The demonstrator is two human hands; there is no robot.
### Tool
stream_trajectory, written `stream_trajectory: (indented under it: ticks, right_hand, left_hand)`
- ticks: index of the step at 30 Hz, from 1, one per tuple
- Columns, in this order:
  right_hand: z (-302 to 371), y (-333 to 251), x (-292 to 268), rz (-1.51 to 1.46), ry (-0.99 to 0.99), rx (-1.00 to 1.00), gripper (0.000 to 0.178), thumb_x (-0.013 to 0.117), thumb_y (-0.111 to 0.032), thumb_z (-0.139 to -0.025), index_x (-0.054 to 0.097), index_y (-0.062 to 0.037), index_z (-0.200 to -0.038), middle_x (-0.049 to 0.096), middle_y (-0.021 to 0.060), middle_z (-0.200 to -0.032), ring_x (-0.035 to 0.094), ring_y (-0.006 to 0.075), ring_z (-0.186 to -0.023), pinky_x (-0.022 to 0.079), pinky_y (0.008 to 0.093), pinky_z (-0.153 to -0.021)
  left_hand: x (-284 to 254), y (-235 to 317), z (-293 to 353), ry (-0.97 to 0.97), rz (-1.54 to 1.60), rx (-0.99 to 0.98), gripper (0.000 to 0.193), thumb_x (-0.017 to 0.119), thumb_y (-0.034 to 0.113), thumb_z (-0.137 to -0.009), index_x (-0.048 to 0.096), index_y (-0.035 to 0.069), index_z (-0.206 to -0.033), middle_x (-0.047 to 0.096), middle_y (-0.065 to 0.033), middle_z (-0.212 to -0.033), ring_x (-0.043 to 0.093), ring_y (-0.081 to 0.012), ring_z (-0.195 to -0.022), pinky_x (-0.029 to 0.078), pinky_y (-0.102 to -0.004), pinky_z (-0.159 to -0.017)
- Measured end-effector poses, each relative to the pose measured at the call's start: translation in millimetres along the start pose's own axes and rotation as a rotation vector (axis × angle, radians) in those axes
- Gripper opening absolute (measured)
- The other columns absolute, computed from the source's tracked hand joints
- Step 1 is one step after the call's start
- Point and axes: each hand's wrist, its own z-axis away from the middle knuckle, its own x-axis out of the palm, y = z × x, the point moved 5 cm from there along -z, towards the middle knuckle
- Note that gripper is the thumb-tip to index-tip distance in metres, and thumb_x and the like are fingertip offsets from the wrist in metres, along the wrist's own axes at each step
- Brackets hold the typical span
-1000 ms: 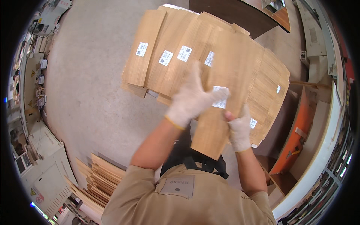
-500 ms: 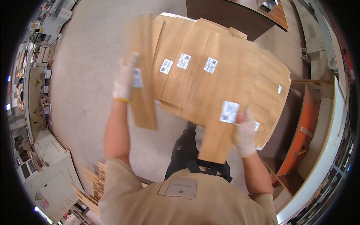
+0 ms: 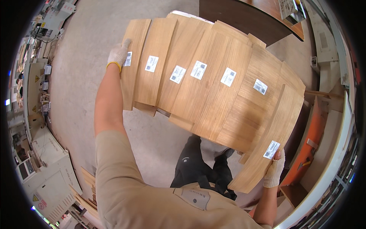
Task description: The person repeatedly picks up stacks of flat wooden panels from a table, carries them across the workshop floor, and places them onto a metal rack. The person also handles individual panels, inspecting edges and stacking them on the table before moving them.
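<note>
Right board (image 3: 281, 120) and left board (image 3: 132, 82): likely stiff, light; take long edges.
Right hand (image 3: 275, 168) holds one at the right of the stack (image 3: 206, 103); left hand (image 3: 119, 54) touches the other at the left, finger closure unclear.

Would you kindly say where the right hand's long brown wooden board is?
In the head view, the board is right of centre, left of the orange panel, overlapping other wooden boards.

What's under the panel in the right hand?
The right hand grips that panel; other wood panels show along the panel's left edge, and its near end juts past them. What it covers, and whether it rests on them, can't be seen.
</note>
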Motion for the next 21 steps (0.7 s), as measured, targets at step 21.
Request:
stream_trajectory:
  ticks: [21]
  right_hand:
    - [-15,-1,-35,-0.161,0.155,0.102,0.038,0.061,-0.038,-0.113,0.068,-0.0027,-0.126,0.073,0.0043,-0.114,0.07,0.0152,-0.104,0.06,0.0364,-0.09]
  left_hand:
    - [114,60,-4,-0.34,0.061,0.301,0.062,0.043,0.05,-0.115,0.058,0.008,-0.157,0.066,-0.0173,-0.15,0.065,-0.0302,-0.129,0.05,-0.0445,-0.113]
